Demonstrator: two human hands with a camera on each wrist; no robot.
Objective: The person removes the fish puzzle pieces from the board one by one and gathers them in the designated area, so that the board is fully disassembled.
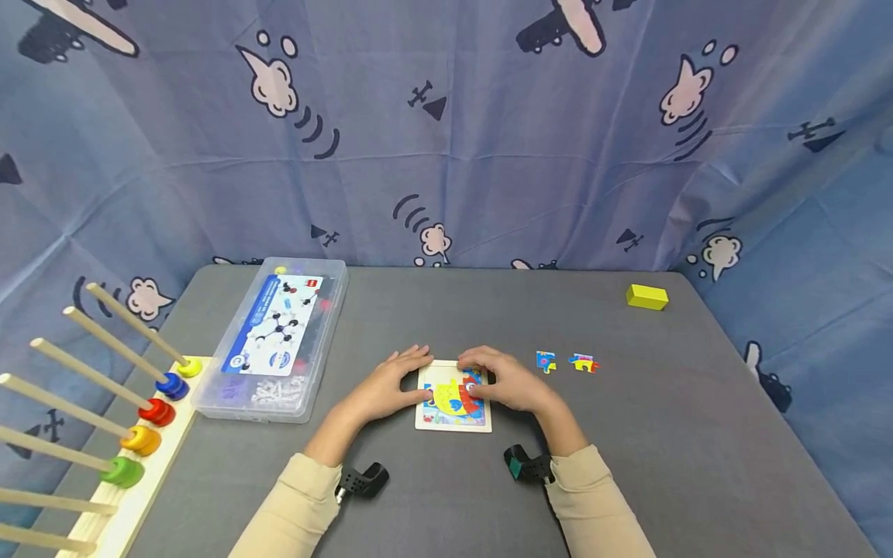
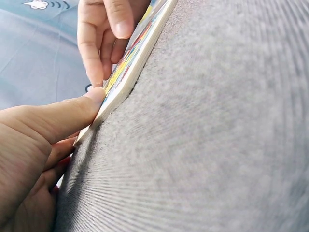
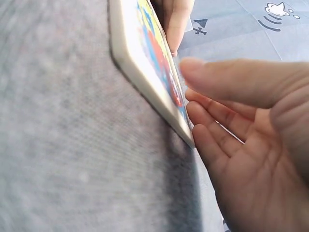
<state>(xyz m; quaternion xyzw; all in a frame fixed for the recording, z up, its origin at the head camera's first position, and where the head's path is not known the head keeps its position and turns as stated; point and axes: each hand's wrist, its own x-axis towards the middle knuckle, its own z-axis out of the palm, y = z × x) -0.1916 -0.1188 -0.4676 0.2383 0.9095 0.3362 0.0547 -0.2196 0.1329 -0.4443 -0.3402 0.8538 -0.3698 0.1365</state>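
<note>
Fingers of your left hand grip the square, pale wooden puzzle board, thumb on top; your right hand, thumb and fingers spread wide, touches its opposite edge. It lies on grey, ribbed cloth between them.

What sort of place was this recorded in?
Probably an indoor play or learning corner, perhaps staged for recording: a cartoon-print cloth hangs behind the table, which bears a small picture puzzle board and, at its left side, a wooden peg rack.
</note>
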